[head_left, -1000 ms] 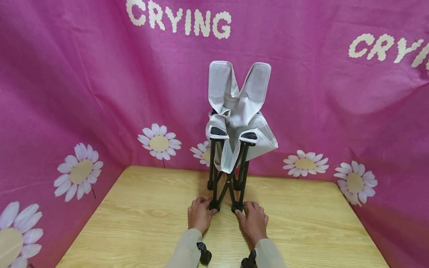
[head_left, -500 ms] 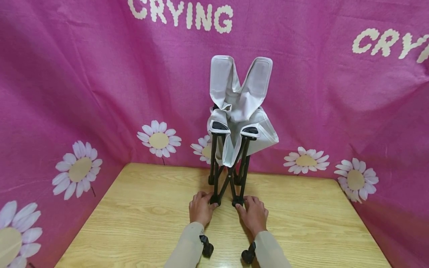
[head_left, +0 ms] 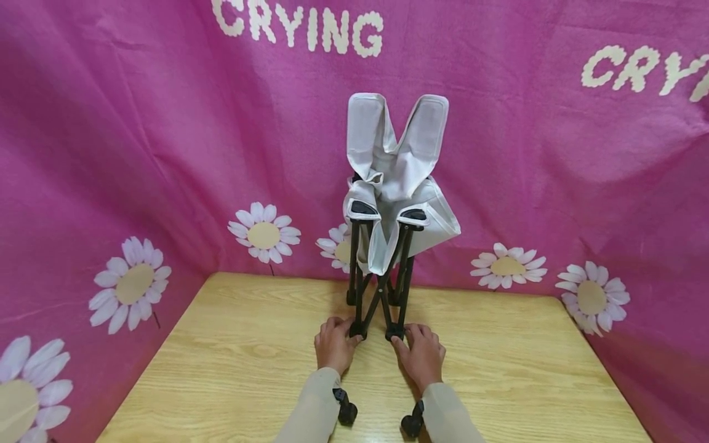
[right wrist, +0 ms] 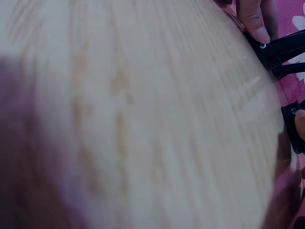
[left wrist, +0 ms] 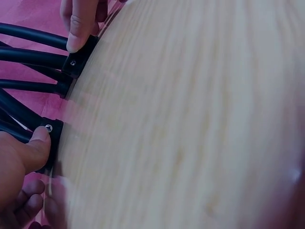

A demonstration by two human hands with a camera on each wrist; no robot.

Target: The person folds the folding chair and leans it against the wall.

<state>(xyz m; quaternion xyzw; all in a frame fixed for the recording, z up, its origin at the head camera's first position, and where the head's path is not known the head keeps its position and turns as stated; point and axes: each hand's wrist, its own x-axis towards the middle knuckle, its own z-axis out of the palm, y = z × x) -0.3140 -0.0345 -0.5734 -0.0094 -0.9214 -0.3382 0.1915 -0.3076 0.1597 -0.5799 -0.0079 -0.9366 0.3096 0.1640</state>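
Note:
A folding stool (head_left: 407,166) stands upright on the table, half folded, its light grey cloth bunched at the top above crossed black legs (head_left: 380,290). My left hand (head_left: 335,347) grips the near left foot (head_left: 358,330), thumb in front. At the near right foot (head_left: 394,332), my right hand (head_left: 423,355) holds on the same way. The left wrist view shows a thumb (left wrist: 40,145) pressed on a black foot cap (left wrist: 56,136) beside its screw. Part of the right hand is cut off at the edge of the right wrist view.
The wooden table (head_left: 249,351) reaches back to a pink curtain (head_left: 277,141) with daisies and white letters, which hangs close behind the stool and along both sides. A small black device (head_left: 347,411) is strapped at the left wrist, another device (head_left: 412,422) at the right.
The stool and both hands appear slightly higher in view than a second ago, as does the background. Both hands keep their hold on the near feet, and the stool's spread looks unchanged.

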